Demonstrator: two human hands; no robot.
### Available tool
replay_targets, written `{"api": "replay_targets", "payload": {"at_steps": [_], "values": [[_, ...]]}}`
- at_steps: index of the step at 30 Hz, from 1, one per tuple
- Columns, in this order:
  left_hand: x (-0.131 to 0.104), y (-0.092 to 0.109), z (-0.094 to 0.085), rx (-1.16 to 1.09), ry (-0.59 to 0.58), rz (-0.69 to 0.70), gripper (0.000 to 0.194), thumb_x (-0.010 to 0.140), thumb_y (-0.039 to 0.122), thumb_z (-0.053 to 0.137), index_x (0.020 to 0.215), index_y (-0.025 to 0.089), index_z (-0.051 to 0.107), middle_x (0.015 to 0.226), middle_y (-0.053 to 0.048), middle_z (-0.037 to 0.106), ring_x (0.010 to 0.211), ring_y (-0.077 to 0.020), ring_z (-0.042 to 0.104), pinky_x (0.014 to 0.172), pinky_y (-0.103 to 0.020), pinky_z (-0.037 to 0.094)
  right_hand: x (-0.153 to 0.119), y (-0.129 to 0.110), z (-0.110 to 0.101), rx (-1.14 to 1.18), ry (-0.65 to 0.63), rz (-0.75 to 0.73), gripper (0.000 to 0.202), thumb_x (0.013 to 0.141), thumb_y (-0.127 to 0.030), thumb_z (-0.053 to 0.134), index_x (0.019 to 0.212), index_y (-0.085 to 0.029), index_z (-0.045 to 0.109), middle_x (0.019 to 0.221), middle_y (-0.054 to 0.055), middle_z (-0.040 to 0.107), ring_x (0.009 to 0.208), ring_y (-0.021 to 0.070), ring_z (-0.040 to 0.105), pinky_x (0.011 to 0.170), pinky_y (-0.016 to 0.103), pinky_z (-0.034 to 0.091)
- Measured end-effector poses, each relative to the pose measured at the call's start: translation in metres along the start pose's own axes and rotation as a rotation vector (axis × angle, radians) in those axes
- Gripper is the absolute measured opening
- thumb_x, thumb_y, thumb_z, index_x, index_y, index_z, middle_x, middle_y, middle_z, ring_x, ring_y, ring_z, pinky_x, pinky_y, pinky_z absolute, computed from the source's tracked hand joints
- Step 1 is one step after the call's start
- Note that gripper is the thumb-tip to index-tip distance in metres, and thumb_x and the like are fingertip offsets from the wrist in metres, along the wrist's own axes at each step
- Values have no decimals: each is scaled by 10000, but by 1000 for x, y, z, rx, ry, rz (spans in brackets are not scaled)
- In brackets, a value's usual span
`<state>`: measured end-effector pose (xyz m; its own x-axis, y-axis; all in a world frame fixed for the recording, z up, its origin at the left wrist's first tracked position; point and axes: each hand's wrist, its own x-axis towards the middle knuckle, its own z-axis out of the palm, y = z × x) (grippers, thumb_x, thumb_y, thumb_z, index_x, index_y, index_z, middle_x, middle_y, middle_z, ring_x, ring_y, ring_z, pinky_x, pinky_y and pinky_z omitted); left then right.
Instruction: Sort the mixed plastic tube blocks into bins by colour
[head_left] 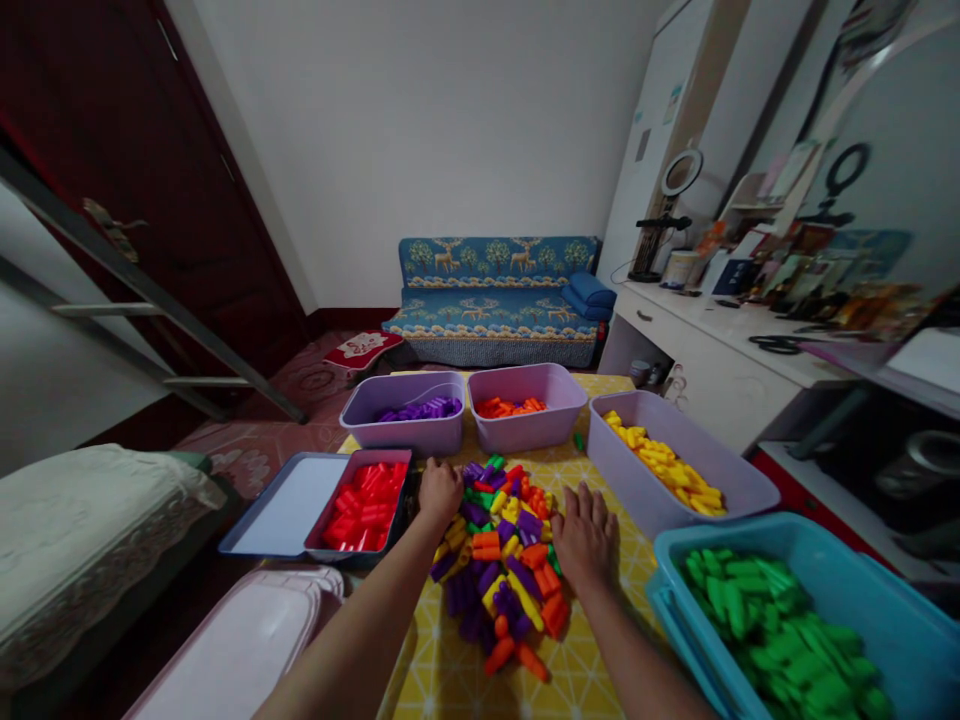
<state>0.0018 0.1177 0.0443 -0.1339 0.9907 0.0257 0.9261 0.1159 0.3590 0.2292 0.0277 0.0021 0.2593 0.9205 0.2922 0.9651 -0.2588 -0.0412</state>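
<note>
A heap of mixed purple, yellow, orange, red and green plastic pieces [510,550] lies on the yellow patterned tablecloth [442,670]. My left hand [440,488] rests at the heap's upper left edge, beside the red bin; its fingertips are partly hidden, and what they hold, if anything, cannot be made out. At the heap's right edge my right hand [586,530] lies palm down with fingers spread, holding nothing. Sorted pieces fill containers around: red [366,508], purple [420,409], orange [511,407], yellow [664,462] and green [787,630].
Lilac bins [405,435] stand along the back, with a teal bin [675,545] at right front. An open lid [285,503] and a pink lid [240,640] lie at left. Beyond are a blue sofa [495,310] and a cluttered white dresser [720,335].
</note>
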Motion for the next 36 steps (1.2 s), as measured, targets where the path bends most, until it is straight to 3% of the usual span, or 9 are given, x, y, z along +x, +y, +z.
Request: {"api": "replay_targets", "payload": {"at_steps": [7,10,16,19,23,27,31,33,36], "values": [[-14,-2,-3,-143,-25,-91,393,941,339,425,1046,107,723,1155,-213,666,1054,-258,651,885,-311,456,-1,-1,-1,-5,2,3,486,930,-302,405,1394,-192,496,1524,129,404,1411,313,305,1105,494,252],[-17,-2,-2,-234,-58,-81,329,916,282,484,1091,124,713,1122,-176,709,1029,-231,672,857,-281,469,-1,-1,-2,-7,-1,2,487,928,-310,412,1393,-193,499,1525,126,405,1409,313,308,1098,491,264],[-20,-1,-4,-398,-174,93,311,836,109,534,1059,185,736,1066,-68,755,1009,-168,678,868,-235,482,-1,-1,-2,-7,-6,3,494,928,-310,403,1400,-193,491,1522,127,408,1404,311,313,1094,490,271],[-23,-5,-11,-439,-248,188,432,713,0,542,1035,197,750,1022,-43,765,966,-167,685,873,-238,491,-1,-1,0,-7,-9,9,504,923,-312,404,1407,-194,483,1535,127,388,1409,314,301,1093,497,271],[-29,-14,-20,-352,-314,350,585,592,-31,575,1099,214,733,1088,-63,739,1024,-224,664,920,-294,489,-1,-1,0,-4,-11,7,499,923,-320,406,1396,-190,495,1533,130,391,1406,318,304,1089,500,275],[-36,-16,-19,-228,-280,442,635,610,-21,583,1168,259,697,1162,-70,693,1078,-229,636,944,-315,475,-1,-1,-1,2,1,1,487,927,-306,404,1389,-189,503,1515,125,418,1399,316,316,1091,491,270],[-40,-12,-13,-250,-203,367,448,699,36,615,1062,268,736,1098,-53,722,1078,-227,629,989,-349,444,-1,-1,-1,9,4,0,483,926,-305,411,1385,-186,507,1517,130,414,1406,311,307,1101,491,254],[-41,-10,-10,-382,-121,283,349,715,51,628,978,243,751,1042,-50,739,1055,-220,633,992,-352,442,-1,0,-1,8,3,-5,484,928,-302,407,1389,-187,502,1520,130,409,1406,310,307,1102,489,252],[-40,-4,-8,-781,13,92,242,720,82,650,924,174,740,948,-62,742,920,-190,660,886,-316,493,-1,0,0,4,-6,-5,489,927,-303,409,1393,-187,496,1526,129,400,1403,312,311,1103,489,250]]}}
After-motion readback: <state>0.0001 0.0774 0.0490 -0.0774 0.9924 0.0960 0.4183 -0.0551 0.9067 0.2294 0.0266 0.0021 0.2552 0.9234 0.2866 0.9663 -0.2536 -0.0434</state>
